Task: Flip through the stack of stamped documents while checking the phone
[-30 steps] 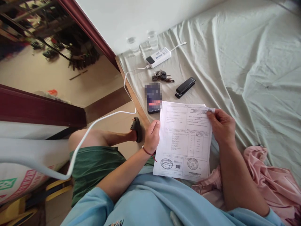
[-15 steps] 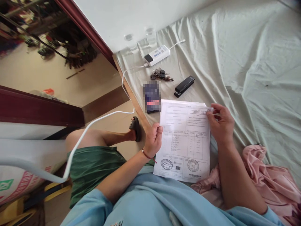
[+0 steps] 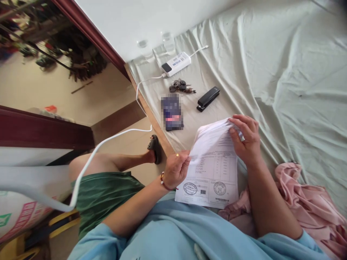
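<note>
Two clear cups stand beside the wall, at the far left corner of the green cloth. Just this side of them lies the power bank, a lead at each end; the white cable also loops past my left side above the sack. Nearer me come the keys, then the phone, its face pixelated. The stapler lies to their right, apart from the papers. A pink cloth is bunched around my right forearm.

I have the papers right in front of me, tilted over my lap. Their upper part bows up white between my hands, and a printed page with two stamps shows below; how many pages are lifted I cannot tell. My left grip is closed, thumb against curled fingers, pinching their left edge. My right grip is loosely bent, thumb and fingertips together on the top right corner.

On my left the wooden edge slants down close to my left grip, with the floor and my sandal beyond it. On my right the green cloth spreads wide, in long folds.
</note>
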Demonstrator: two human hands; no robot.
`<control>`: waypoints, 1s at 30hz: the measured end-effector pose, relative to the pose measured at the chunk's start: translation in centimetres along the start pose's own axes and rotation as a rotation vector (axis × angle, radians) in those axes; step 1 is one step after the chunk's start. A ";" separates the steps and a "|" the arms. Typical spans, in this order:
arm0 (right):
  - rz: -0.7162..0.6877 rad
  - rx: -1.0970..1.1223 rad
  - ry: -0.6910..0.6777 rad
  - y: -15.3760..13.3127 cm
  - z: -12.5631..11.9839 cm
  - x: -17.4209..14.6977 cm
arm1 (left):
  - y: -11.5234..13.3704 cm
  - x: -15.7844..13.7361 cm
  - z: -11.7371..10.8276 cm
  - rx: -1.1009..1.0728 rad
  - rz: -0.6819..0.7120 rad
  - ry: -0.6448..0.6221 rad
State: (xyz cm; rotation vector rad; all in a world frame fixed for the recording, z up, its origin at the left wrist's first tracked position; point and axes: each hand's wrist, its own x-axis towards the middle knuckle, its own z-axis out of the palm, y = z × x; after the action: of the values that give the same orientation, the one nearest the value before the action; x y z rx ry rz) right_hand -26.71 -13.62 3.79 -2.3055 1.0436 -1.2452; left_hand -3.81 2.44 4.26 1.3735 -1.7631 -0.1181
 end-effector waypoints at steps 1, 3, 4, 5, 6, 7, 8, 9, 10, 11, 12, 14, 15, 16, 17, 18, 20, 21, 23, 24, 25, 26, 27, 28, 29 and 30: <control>0.008 0.010 -0.002 0.1 0.0 0.0 | 0.1 0.2 -0.3 -0.035 0.010 -0.017; 0.015 0.016 0.000 0.2 -0.1 0.0 | 0.1 0.4 -0.8 -0.092 0.036 -0.050; 0.016 0.014 0.002 0.2 -0.1 0.0 | 0.0 0.5 -1.0 -0.109 0.049 -0.061; 0.017 0.010 0.003 0.3 -0.1 -0.1 | -0.1 0.5 -1.2 -0.118 0.057 -0.070; 0.019 0.006 0.001 0.3 -0.1 -0.1 | -0.2 0.5 -1.4 -0.122 0.062 -0.076; 0.023 0.001 -0.003 0.4 -0.1 -0.1 | -0.3 0.4 -1.6 -0.125 0.062 -0.080; 0.029 -0.002 -0.010 0.5 -0.1 -0.2 | -0.4 0.3 -1.8 -0.130 0.058 -0.081; 0.037 -0.003 -0.016 0.5 -0.1 -0.2 | -0.5 0.2 -1.9 -0.137 0.055 -0.081; 0.046 -0.005 -0.020 0.5 -0.2 -0.3 | -0.6 0.2 -2.0 -0.145 0.053 -0.083; 0.053 -0.006 -0.022 0.5 -0.2 -0.3 | -0.6 0.1 -2.1 -0.153 0.054 -0.084; 0.056 -0.006 -0.021 0.5 -0.3 -0.3 | -0.6 0.1 -2.2 -0.158 0.056 -0.083; 0.048 0.000 -0.015 0.4 -0.5 -0.2 | -0.6 0.1 -2.3 -0.156 0.059 -0.080; 0.038 0.007 -0.017 0.3 -0.6 -0.1 | -0.5 0.2 -2.3 -0.153 0.063 -0.079; 0.025 0.017 -0.022 0.1 -0.7 0.0 | -0.5 0.2 -2.4 -0.153 0.069 -0.079; 0.011 0.030 -0.031 0.0 -0.8 0.0 | -0.5 0.2 -2.4 -0.157 0.078 -0.084; -0.002 0.045 -0.044 -0.1 -0.9 0.1 | -0.5 0.3 -2.5 -0.166 0.089 -0.093; -0.019 0.078 -0.067 -0.2 -1.0 0.1 | -0.4 0.3 -2.6 -0.194 0.113 -0.122; -0.023 0.095 -0.075 -0.2 -1.0 0.1 | -0.4 0.3 -2.6 -0.207 0.123 -0.138; -0.013 0.131 -0.080 -0.2 -1.0 0.1 | -0.3 0.3 -2.7 -0.228 0.131 -0.163; -0.003 0.148 -0.074 -0.1 -1.1 0.0 | -0.3 0.3 -2.7 -0.234 0.129 -0.166; 0.012 0.161 -0.065 -0.1 -1.1 0.0 | -0.3 0.3 -2.8 -0.235 0.124 -0.167; 0.027 0.168 -0.056 -0.1 -1.1 0.0 | -0.3 0.4 -2.8 -0.231 0.116 -0.161; 0.040 0.170 -0.047 -0.1 -1.1 -0.1 | -0.3 0.4 -2.8 -0.222 0.109 -0.147; 0.049 0.170 -0.040 0.0 -1.1 -0.1 | -0.3 0.5 -2.8 -0.208 0.103 -0.127; 0.052 0.168 -0.038 0.0 -1.1 -0.1 | -0.3 0.5 -2.8 -0.191 0.099 -0.105; 0.052 0.169 -0.040 0.0 -1.0 -0.1 | -0.2 0.6 -2.8 -0.174 0.097 -0.086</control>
State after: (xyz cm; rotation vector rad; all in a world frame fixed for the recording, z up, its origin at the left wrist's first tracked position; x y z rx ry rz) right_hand -27.60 -13.46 4.27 -2.1535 0.9413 -1.2133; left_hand -1.77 3.02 6.17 1.1713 -1.8409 -0.2751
